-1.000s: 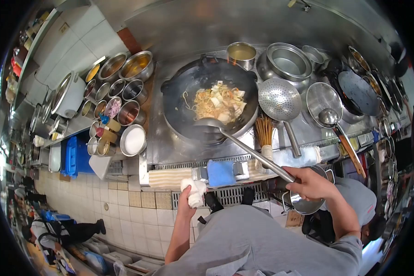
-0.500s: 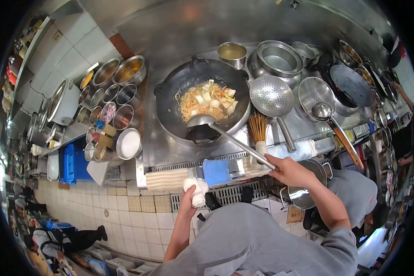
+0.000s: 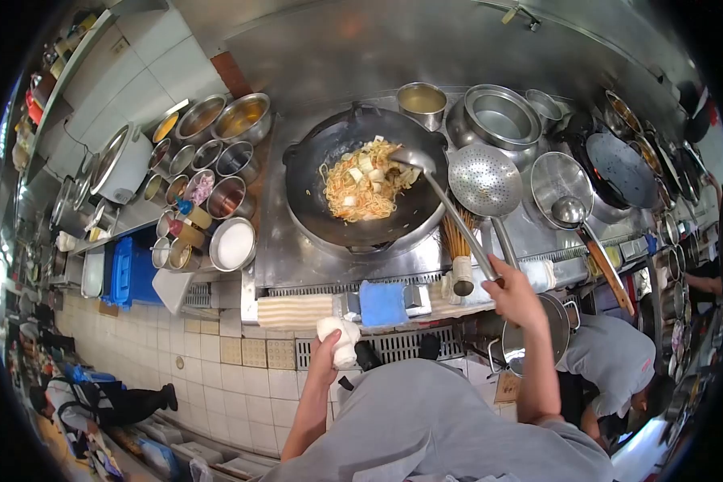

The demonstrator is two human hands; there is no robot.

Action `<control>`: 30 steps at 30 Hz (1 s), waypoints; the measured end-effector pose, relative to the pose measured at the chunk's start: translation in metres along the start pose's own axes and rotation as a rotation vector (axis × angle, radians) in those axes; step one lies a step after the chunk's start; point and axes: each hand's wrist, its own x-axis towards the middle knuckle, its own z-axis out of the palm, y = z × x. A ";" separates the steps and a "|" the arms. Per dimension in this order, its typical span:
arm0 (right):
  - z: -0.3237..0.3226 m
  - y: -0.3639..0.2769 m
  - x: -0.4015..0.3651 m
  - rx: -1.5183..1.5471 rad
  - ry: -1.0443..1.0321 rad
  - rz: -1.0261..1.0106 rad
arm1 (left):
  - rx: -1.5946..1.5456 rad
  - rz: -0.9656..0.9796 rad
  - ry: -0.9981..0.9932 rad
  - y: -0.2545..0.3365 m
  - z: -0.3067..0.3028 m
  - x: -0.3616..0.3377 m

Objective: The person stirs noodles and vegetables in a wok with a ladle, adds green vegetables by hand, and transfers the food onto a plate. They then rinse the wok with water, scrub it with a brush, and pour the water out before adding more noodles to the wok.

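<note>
With my right fingers point(image 3: 504, 283) curled round the ladle point(image 3: 414, 160), I hold its bowl at the right edge of the noodles point(image 3: 361, 201) in the black wok point(image 3: 307, 181) on the steel desk point(image 3: 275, 259); my left fingers point(image 3: 327, 345) clasp a bunched white cloth point(image 3: 343, 337) before the desk

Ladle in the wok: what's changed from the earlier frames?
The ladle has swung from the near side of the noodles to their far-right side. Unchanged: right hand gripping it, left hand holding the white cloth, wok in place.
</note>
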 end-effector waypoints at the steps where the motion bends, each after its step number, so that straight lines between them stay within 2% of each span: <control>1: 0.019 0.004 0.003 0.086 0.046 -0.017 | -0.014 0.006 -0.004 0.000 0.002 0.000; 2: 0.054 0.032 0.022 0.120 0.146 -0.169 | -0.046 0.004 -0.013 0.000 0.005 0.003; 3: 0.075 0.021 0.027 0.150 0.117 -0.109 | -0.077 0.000 -0.024 -0.002 0.008 0.009; 5: 0.134 0.041 0.047 0.278 0.103 -0.093 | -0.086 0.001 -0.053 -0.002 0.023 0.024; 7: 0.105 -0.021 0.022 0.449 -0.143 0.063 | -0.044 0.014 -0.072 0.007 0.041 0.044; 11: 0.064 -0.016 -0.011 0.527 -0.185 0.045 | -0.099 0.012 -0.145 0.023 0.065 0.105; 13: 0.053 -0.003 -0.029 0.490 -0.160 0.060 | -0.144 -0.088 -0.206 0.040 0.076 0.119; 15: 0.052 0.017 -0.043 0.391 -0.081 -0.023 | -0.126 -0.123 -0.175 0.044 0.082 0.138; 17: 0.048 0.018 -0.052 0.319 -0.067 -0.011 | -0.121 -0.170 -0.147 0.049 0.089 0.155; 19: 0.032 0.002 -0.069 0.273 -0.121 0.097 | -0.133 -0.233 -0.118 0.059 0.102 0.164; 20: 0.028 0.000 -0.075 0.269 -0.152 0.087 | -0.186 -0.294 -0.074 0.065 0.109 0.164; 23: 0.014 -0.007 -0.092 0.240 -0.255 0.089 | -0.222 -0.295 -0.010 0.045 0.100 0.195; 28: -0.016 -0.033 -0.095 0.106 -0.393 0.110 | -0.245 -0.253 -0.120 0.039 0.107 0.126; 30: -0.016 -0.039 -0.086 0.092 -0.410 0.107 | -0.273 -0.267 -0.046 0.046 0.120 0.110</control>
